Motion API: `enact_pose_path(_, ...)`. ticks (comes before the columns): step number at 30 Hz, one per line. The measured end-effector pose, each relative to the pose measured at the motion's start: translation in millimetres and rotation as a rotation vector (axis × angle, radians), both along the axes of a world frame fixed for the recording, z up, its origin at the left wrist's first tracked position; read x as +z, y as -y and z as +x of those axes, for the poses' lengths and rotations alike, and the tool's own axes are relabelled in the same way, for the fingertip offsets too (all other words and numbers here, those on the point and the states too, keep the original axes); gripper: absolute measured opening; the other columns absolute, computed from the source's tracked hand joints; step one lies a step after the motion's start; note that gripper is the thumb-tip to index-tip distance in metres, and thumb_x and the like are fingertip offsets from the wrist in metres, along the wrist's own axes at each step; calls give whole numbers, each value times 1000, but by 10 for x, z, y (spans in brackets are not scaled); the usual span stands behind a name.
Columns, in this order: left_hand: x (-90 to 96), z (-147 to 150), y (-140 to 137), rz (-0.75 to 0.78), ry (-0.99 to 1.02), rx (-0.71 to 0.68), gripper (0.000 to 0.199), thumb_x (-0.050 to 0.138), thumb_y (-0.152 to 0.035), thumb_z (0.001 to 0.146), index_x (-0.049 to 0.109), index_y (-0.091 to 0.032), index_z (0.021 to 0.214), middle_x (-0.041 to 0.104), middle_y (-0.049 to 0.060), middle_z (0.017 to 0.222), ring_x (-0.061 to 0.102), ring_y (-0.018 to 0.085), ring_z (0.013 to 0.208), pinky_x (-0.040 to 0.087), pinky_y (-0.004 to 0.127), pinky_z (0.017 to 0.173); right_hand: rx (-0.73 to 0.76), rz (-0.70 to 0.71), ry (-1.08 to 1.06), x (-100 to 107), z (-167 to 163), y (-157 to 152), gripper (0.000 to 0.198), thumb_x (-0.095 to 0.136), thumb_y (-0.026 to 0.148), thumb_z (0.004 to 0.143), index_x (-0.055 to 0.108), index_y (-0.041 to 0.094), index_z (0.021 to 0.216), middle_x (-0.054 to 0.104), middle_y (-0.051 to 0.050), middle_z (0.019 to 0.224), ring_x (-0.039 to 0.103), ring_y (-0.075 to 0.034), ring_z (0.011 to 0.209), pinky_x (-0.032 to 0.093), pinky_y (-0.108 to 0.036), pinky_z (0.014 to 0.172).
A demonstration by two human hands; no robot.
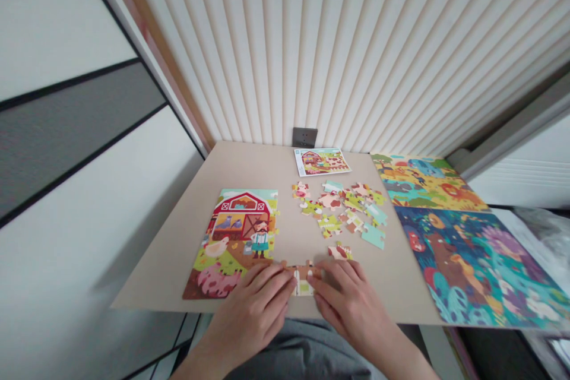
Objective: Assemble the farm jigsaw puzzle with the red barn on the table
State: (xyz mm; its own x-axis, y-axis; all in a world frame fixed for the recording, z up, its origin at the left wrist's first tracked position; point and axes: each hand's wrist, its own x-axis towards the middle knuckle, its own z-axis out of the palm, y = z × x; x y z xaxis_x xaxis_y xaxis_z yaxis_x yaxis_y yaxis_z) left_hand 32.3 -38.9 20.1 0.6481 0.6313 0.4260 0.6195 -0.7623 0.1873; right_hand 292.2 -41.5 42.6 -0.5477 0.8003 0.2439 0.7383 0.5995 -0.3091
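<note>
Near the table's front edge, a short strip of brown-and-cream jigsaw pieces lies between my hands. My left hand has its fingertips pressed together on the strip's left end, and its fingers hide part of it. At the right end, my right hand pinches the strip between thumb and fingers. Left of the strip is a partly assembled farm puzzle with a red barn, a farmer and a pink pig; my left hand covers its lower right corner. Just above my right hand lies a loose red-and-white jigsaw piece.
Several loose jigsaw pieces are scattered across the table's right half. Behind them lies a farm picture card, below a wall socket. At right lie a yellow animal puzzle and a dark blue animal puzzle. A ribbed wall panel bounds the back.
</note>
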Motion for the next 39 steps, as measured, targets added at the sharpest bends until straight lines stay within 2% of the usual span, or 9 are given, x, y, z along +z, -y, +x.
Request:
enact_pose_path(9,20,10,-8,53,14,2,42,51,-15,99,69,-21,136,74,6,129,65,24,124,55,42,111,-24,45,-15,-128,28,92,35,61,20,102,68,30,135,68,-9,136,64,-27,122,50,-51,107)
enact_pose_path(21,43,8,-31,104,-4,0,43,48,-15,99,69,-22,136,75,3,130,66,22,123,50,38,114,-27,21,-14,-94,20,106,32,58,21,105,67,29,134,67,-7,143,61,-27,130,48,-51,111)
enact_pose_path(23,39,6,-32,114,0,-1,42,48,-16,100,69,-21,136,74,2,130,65,21,123,46,37,118,-63,27,-30,-79,99,50,30,59,23,105,68,29,132,67,-8,142,59,-28,132,49,-50,110)
enact_pose_path(27,14,-2,-29,119,15,-3,38,48,-18,102,71,-18,133,73,4,133,63,20,128,37,35,124,-300,69,-6,-54,398,-197,29,56,24,105,69,26,131,67,-11,141,60,-31,131,51,-52,107)
enact_pose_path(30,3,-6,-29,131,13,-12,36,50,-17,102,72,-18,131,73,3,134,61,20,130,32,35,127,-417,103,53,-62,605,-451,31,55,27,105,69,24,133,68,-13,140,61,-33,130,50,-54,108)
enact_pose_path(34,12,-5,-29,116,21,-17,34,51,-15,102,72,-17,129,73,3,132,59,20,130,30,35,127,-438,107,64,-135,696,-677,31,58,32,104,70,22,131,70,-12,138,63,-32,128,50,-51,108)
enact_pose_path(39,47,-6,-29,58,23,-12,35,51,-13,102,72,-18,129,73,3,131,58,20,131,31,36,125,-446,64,7,-207,680,-708,29,60,33,103,71,22,128,73,-10,131,65,-29,123,49,-48,108)
